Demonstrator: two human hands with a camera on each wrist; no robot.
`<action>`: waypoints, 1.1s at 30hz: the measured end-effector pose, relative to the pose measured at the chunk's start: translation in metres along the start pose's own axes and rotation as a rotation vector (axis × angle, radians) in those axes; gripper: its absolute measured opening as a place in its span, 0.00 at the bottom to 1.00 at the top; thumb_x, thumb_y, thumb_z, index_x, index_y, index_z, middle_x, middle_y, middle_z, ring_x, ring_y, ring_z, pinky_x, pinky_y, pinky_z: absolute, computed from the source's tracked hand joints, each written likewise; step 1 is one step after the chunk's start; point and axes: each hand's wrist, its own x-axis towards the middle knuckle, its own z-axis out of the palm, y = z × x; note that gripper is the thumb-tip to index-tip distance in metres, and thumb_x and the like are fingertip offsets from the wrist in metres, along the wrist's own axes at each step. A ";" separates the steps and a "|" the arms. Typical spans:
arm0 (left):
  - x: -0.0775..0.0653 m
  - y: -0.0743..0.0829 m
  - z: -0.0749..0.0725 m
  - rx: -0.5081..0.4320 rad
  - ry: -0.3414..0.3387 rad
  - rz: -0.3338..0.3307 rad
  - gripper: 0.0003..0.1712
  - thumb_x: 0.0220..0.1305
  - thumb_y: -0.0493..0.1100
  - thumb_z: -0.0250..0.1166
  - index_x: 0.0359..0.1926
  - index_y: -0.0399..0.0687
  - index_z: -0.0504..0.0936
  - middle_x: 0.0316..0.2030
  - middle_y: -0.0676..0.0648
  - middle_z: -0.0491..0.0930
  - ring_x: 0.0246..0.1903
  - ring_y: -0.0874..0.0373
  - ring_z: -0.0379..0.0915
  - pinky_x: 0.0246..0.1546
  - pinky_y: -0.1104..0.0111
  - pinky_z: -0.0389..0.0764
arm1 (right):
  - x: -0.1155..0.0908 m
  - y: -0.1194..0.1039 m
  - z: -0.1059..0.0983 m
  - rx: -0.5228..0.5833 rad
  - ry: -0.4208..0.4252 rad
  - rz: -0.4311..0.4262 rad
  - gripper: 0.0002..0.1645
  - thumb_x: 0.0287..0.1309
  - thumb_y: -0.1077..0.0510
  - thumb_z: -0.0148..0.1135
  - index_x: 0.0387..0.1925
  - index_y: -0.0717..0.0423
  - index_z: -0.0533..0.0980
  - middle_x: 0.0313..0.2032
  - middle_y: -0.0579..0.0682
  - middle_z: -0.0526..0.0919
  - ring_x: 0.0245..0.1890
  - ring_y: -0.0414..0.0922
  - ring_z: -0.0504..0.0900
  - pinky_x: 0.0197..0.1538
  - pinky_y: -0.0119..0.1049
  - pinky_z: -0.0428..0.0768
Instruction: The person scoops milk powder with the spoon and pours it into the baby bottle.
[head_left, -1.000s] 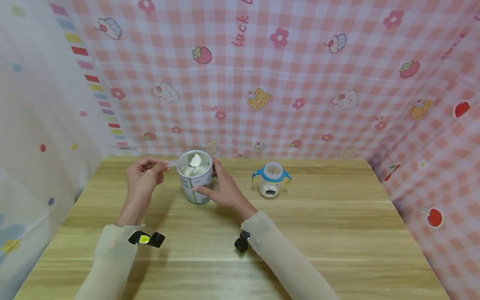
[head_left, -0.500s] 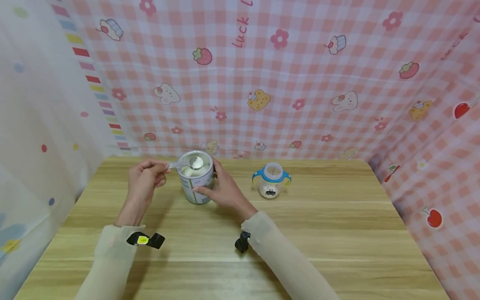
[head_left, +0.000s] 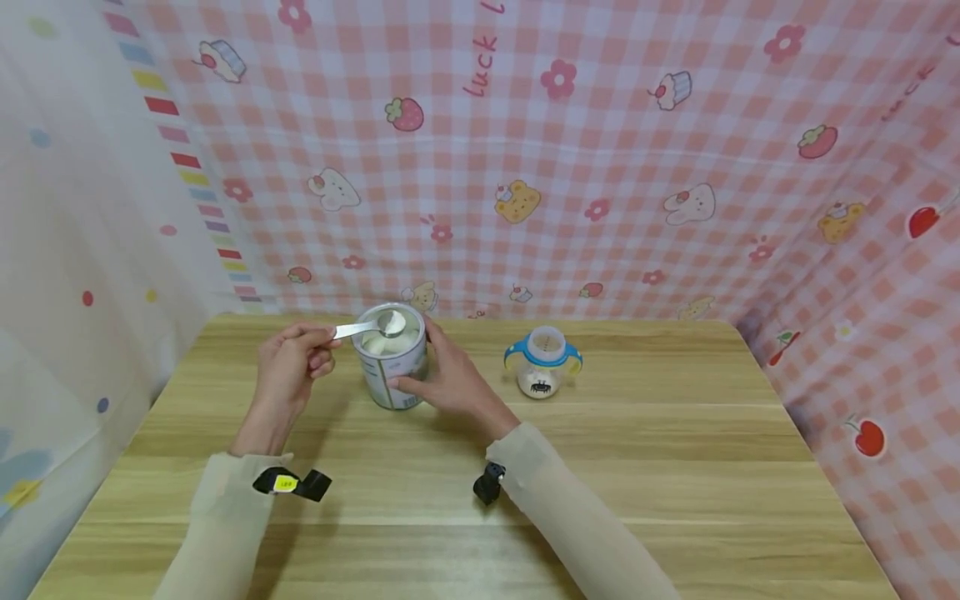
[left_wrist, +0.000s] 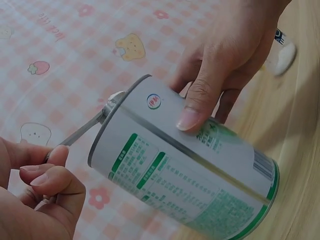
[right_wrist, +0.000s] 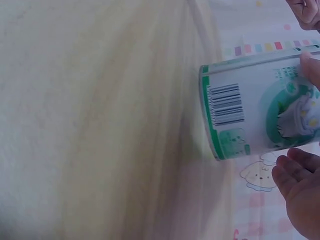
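Observation:
My left hand [head_left: 285,367] pinches the end of a scoop's thin handle between thumb and fingers. The scoop [head_left: 358,330], its bowl holding white powder, hovers over the mouth of a milk powder can [head_left: 384,375]. More pale powder shows inside the can. From the right side my right hand [head_left: 459,379] grips the can, thumb across the front and fingers around the far side. In the left wrist view the scoop [left_wrist: 82,131] is at the can's rim, its bowl partly hidden. The right wrist view shows the can's printed side [right_wrist: 255,105] between thumb and fingers.
A lidless baby bottle [head_left: 540,379] with a blue collar and side handles stands right of the can, with pale contents at its bottom. The wooden table [head_left: 675,467] meets a pink checked cloth [head_left: 622,242] behind. Small black cameras sit at both wrists.
The scoop has turned slightly in my left hand, so its handle and bowl show from a different angle, and the powder in it looks lower. My right hand and the can are almost still.

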 end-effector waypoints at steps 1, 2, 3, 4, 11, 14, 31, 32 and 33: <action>0.000 0.000 0.000 -0.003 0.000 -0.003 0.14 0.71 0.29 0.59 0.27 0.40 0.84 0.19 0.49 0.84 0.13 0.66 0.61 0.14 0.78 0.62 | 0.000 -0.001 -0.001 -0.014 -0.004 -0.005 0.65 0.54 0.34 0.74 0.81 0.30 0.43 0.78 0.47 0.61 0.78 0.51 0.61 0.76 0.57 0.65; -0.001 0.001 0.001 -0.010 -0.002 -0.007 0.14 0.71 0.29 0.59 0.27 0.40 0.83 0.20 0.49 0.84 0.14 0.66 0.61 0.14 0.78 0.62 | 0.000 -0.001 -0.002 -0.032 -0.008 -0.011 0.65 0.54 0.34 0.74 0.82 0.32 0.43 0.79 0.47 0.60 0.78 0.51 0.61 0.76 0.57 0.64; -0.001 0.001 0.002 -0.013 -0.003 -0.008 0.14 0.71 0.29 0.59 0.27 0.40 0.83 0.20 0.49 0.84 0.14 0.66 0.61 0.14 0.78 0.62 | 0.000 -0.001 -0.003 -0.048 -0.011 -0.013 0.65 0.54 0.34 0.74 0.82 0.33 0.43 0.79 0.46 0.60 0.78 0.51 0.60 0.76 0.57 0.64; -0.001 0.001 0.003 -0.018 -0.005 -0.009 0.13 0.71 0.29 0.60 0.27 0.40 0.83 0.20 0.49 0.84 0.14 0.67 0.61 0.14 0.78 0.62 | 0.000 -0.002 -0.005 -0.063 -0.012 -0.017 0.65 0.55 0.34 0.74 0.82 0.35 0.44 0.79 0.47 0.59 0.79 0.51 0.60 0.76 0.56 0.63; 0.001 0.004 0.014 -0.038 -0.022 0.003 0.12 0.70 0.29 0.61 0.28 0.40 0.83 0.20 0.48 0.84 0.14 0.67 0.61 0.15 0.78 0.63 | -0.006 -0.005 -0.020 -0.149 -0.018 0.017 0.63 0.56 0.34 0.72 0.82 0.39 0.45 0.81 0.50 0.54 0.79 0.54 0.59 0.76 0.58 0.64; 0.000 0.005 0.018 -0.040 -0.030 0.004 0.12 0.70 0.29 0.60 0.29 0.39 0.84 0.20 0.48 0.84 0.14 0.67 0.62 0.15 0.78 0.63 | -0.011 -0.005 -0.026 -0.173 -0.012 0.017 0.63 0.56 0.33 0.72 0.82 0.38 0.46 0.81 0.49 0.55 0.79 0.54 0.59 0.76 0.57 0.64; -0.004 0.002 0.040 0.010 -0.037 -0.007 0.15 0.71 0.29 0.59 0.26 0.43 0.83 0.21 0.48 0.85 0.16 0.66 0.62 0.16 0.79 0.63 | -0.037 -0.005 -0.061 -0.211 0.099 -0.056 0.59 0.58 0.33 0.70 0.81 0.36 0.48 0.80 0.46 0.55 0.80 0.53 0.56 0.74 0.60 0.67; -0.004 0.002 0.042 0.007 -0.041 -0.007 0.15 0.71 0.29 0.60 0.26 0.43 0.83 0.21 0.48 0.85 0.16 0.66 0.62 0.16 0.79 0.63 | -0.039 -0.005 -0.064 -0.211 0.107 -0.058 0.59 0.58 0.33 0.70 0.81 0.36 0.47 0.80 0.47 0.55 0.80 0.53 0.56 0.75 0.60 0.66; -0.004 0.001 0.043 0.009 -0.043 -0.007 0.14 0.71 0.30 0.60 0.27 0.43 0.83 0.21 0.48 0.85 0.16 0.65 0.62 0.16 0.79 0.64 | -0.040 -0.004 -0.066 -0.209 0.115 -0.063 0.59 0.59 0.34 0.71 0.81 0.36 0.47 0.80 0.46 0.55 0.80 0.53 0.56 0.75 0.60 0.66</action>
